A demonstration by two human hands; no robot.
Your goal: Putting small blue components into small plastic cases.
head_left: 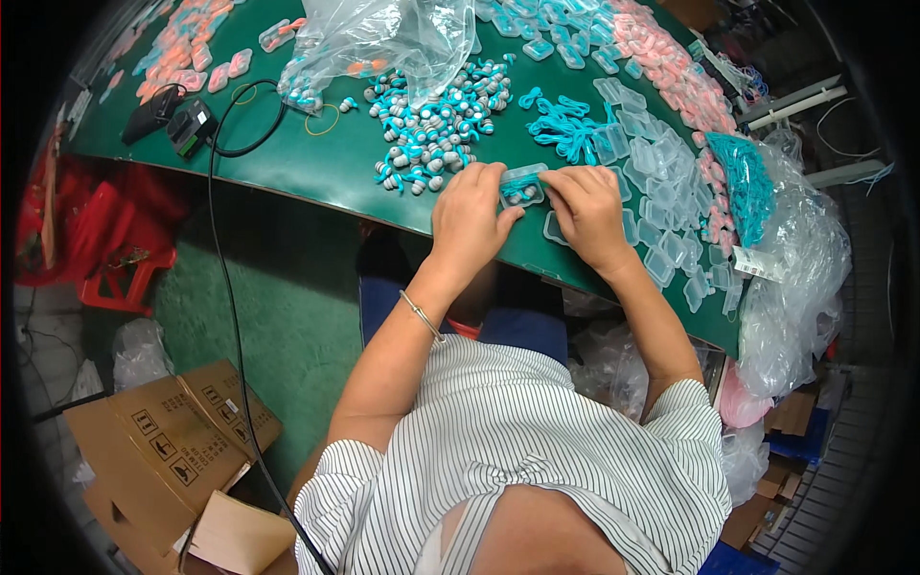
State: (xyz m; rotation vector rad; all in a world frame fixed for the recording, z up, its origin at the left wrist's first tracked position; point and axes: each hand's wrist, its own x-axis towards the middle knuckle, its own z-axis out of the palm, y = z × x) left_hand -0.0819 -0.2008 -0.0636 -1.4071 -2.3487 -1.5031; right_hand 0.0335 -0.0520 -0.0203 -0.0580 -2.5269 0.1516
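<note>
Between my two hands is a small see-through plastic case [523, 190] with grey-and-blue earplugs and blue cord inside. My left hand [470, 216] grips its left end with fingers and thumb. At its right end, my right hand [589, 213] pinches the case near the top corner. The case is just above the near edge of the green table [316, 177]. Beyond my left hand lies a heap of grey-and-blue earplugs [436, 125]. A tangle of blue cords [565, 126] rests beyond my right hand, with many see-through cases [661, 182] spread to its right.
Filled blue cases [565, 38] and pink cases [671, 81] cover the far side. A plastic bag [383, 38] lies behind the earplugs. At right are a blue cord bundle [743, 187] and plastic sheeting [800, 278]. A black cable [225, 259] hangs over the table's edge, above cardboard boxes [163, 431].
</note>
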